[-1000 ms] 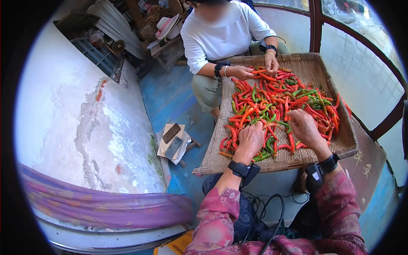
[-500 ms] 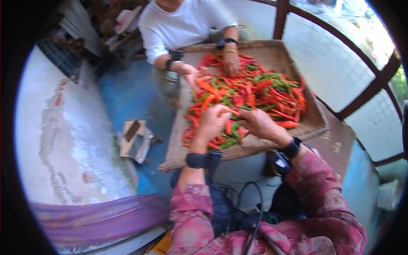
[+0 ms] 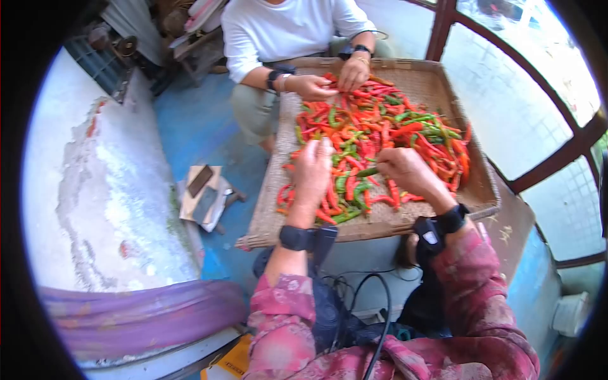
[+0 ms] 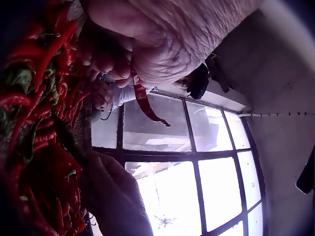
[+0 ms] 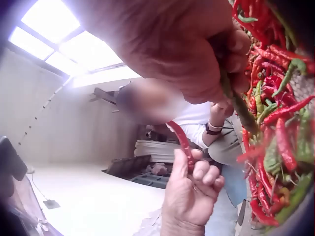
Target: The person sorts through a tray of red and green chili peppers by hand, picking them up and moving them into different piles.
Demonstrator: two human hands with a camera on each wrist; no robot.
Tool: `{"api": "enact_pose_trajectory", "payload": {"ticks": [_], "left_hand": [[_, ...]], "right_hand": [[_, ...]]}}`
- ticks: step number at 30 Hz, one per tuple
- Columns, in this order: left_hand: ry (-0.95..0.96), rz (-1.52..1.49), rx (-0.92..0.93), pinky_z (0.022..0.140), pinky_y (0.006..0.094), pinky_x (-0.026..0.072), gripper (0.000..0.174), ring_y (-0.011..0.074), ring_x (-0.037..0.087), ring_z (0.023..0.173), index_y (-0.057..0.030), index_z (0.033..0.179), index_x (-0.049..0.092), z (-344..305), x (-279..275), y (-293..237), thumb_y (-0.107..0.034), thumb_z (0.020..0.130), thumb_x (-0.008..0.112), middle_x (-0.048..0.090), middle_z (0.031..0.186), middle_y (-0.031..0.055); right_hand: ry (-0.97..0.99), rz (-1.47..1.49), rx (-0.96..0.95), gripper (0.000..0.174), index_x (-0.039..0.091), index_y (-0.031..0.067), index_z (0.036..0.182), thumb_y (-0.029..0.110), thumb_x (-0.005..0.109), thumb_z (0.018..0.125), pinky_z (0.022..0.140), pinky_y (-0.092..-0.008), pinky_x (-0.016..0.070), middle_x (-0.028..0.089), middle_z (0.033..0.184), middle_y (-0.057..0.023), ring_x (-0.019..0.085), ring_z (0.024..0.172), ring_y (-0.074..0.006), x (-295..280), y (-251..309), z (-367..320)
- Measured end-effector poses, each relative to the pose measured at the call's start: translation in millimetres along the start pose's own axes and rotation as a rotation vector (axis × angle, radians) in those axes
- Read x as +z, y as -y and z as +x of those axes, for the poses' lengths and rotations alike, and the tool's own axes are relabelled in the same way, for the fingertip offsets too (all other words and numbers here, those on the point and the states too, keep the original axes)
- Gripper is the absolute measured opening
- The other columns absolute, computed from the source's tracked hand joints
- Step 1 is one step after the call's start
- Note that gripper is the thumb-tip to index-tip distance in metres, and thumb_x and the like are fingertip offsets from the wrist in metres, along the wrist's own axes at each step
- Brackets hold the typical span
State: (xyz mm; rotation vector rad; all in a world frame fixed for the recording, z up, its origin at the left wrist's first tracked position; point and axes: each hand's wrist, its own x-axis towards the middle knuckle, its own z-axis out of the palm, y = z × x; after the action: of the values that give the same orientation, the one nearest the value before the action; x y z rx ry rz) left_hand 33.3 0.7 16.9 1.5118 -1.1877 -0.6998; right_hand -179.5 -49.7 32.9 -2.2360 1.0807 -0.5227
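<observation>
In the head view my left hand [image 3: 312, 172] is over the left part of a woven tray [image 3: 269, 212] heaped with red and green chili peppers [image 3: 380, 126]. It pinches a red chili pepper [image 5: 183, 140], which stands up from the fingertips in the right wrist view and pokes out below the palm in the left wrist view. To the right, my right hand [image 3: 415, 171] grips a dark green chili pepper [image 3: 367, 171] by one end. The other end points toward the left hand, just over the heap.
Across the tray a person in a white top [image 3: 285, 31] has both hands [image 3: 351, 75] among the peppers at the far edge. Two phones lie on a small stool [image 3: 206, 196] at left. Black cables [image 3: 383, 285] loop below the tray, and a framed window [image 3: 506, 82] stands at right.
My two hands, close together half a second ago, have moved apart, the right one to the right with a green chili pepper. Across the tray, the other person's hands have come together. The head view has shifted.
</observation>
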Motion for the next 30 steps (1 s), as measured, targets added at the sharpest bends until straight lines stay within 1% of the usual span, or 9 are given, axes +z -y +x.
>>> {"api": "enact_pose_trajectory", "payload": {"ticks": [1,3,5,9,12,15,22,27,30], "left_hand": [[0.039,-0.064,-0.014,0.058,0.0309,0.0424,0.039,0.0132,0.051,0.060,0.0004,0.081,0.056,-4.0,3.0,-3.8,-0.035,0.094,0.046,0.056,0.064,0.0064],[0.055,-0.078,-0.023,0.057,0.0310,0.0415,0.041,0.0132,0.050,0.059,0.0003,0.081,0.056,-9.4,10.2,-5.2,-0.036,0.095,0.044,0.054,0.063,0.0055],[0.151,-0.147,-0.010,0.055,0.0290,0.0403,0.040,0.0119,0.047,0.057,-0.0004,0.083,0.055,-11.4,15.5,-5.3,-0.036,0.095,0.043,0.051,0.061,0.0035],[0.296,-0.183,-0.070,0.051,0.0196,0.0374,0.033,0.0047,0.043,0.055,-0.0025,0.091,0.053,-17.4,24.5,-13.1,-0.033,0.096,0.041,0.046,0.064,-0.0033],[0.332,-0.354,-0.124,0.051,0.0195,0.0371,0.034,0.0050,0.043,0.056,-0.0046,0.091,0.052,-19.7,28.8,-14.7,-0.036,0.096,0.040,0.046,0.065,-0.0035],[0.471,-0.412,-0.110,0.051,0.0196,0.0367,0.036,0.0052,0.043,0.056,-0.0066,0.089,0.051,-22.9,31.2,-18.5,-0.040,0.096,0.040,0.046,0.065,-0.0036],[0.600,-0.445,-0.073,0.050,0.0198,0.0361,0.031,0.0047,0.042,0.056,-0.0108,0.083,0.052,-23.5,38.0,-11.8,-0.039,0.094,0.045,0.045,0.063,-0.0042],[0.172,-0.419,-0.062,0.051,0.0184,0.0410,0.021,0.0034,0.049,0.058,-0.0034,0.096,0.059,-11.9,12.5,-17.4,-0.022,0.093,0.050,0.053,0.067,-0.0023],[-0.012,-0.383,-0.028,0.051,0.0164,0.0396,0.021,0.0024,0.046,0.056,-0.0034,0.095,0.059,0.5,-9.1,-13.2,-0.022,0.092,0.051,0.052,0.067,-0.0031]], "right_hand": [[-0.066,0.035,-0.022,0.019,0.061,0.0004,0.083,0.019,0.057,0.083,0.062,-0.0400,0.0471,0.059,0.071,-0.0204,0.060,0.068,-0.0344,-5.7,2.9,0.0],[-0.256,0.086,-0.098,0.014,0.062,-0.0002,0.086,0.013,0.058,0.083,0.062,-0.0377,0.0473,0.061,0.071,-0.0160,0.061,0.066,-0.0290,-16.3,-4.8,6.2],[-0.510,0.238,0.191,0.021,0.058,0.0013,0.103,0.015,0.056,0.087,0.066,-0.0367,0.0474,0.063,0.078,-0.0165,0.061,0.072,-0.0289,-30.5,2.0,9.6],[-0.861,-0.295,-0.053,0.028,0.056,-0.0010,0.109,0.015,0.057,0.086,0.071,-0.0383,0.0476,0.063,0.088,-0.0207,0.061,0.081,-0.0326,-32.0,-7.7,11.7],[-0.254,0.124,-0.010,0.026,0.060,-0.0052,0.098,0.016,0.060,0.083,0.066,-0.0336,0.0477,0.063,0.081,-0.0170,0.062,0.074,-0.0233,-21.0,19.2,-5.4],[-0.140,0.458,0.024,0.023,0.061,-0.0050,0.094,0.016,0.058,0.086,0.060,-0.0293,0.0446,0.063,0.075,-0.0073,0.056,0.069,-0.0093,1.2,25.0,-8.8],[-0.360,0.402,0.052,0.027,0.059,-0.0013,0.074,0.021,0.052,0.087,0.050,-0.0296,0.0402,0.053,0.056,-0.0063,0.050,0.054,-0.0114,-2.1,36.5,-1.6],[-0.478,0.554,0.124,0.023,0.058,-0.0028,0.072,0.016,0.051,0.085,0.046,-0.0314,0.0384,0.057,0.056,-0.0058,0.049,0.049,-0.0127,-17.7,17.0,2.8],[-0.073,0.237,0.056,0.018,0.060,-0.0037,0.071,0.009,0.051,0.079,0.054,-0.0346,0.0452,0.065,0.068,-0.0113,0.058,0.055,-0.0209,-22.7,13.9,-9.6]]}}
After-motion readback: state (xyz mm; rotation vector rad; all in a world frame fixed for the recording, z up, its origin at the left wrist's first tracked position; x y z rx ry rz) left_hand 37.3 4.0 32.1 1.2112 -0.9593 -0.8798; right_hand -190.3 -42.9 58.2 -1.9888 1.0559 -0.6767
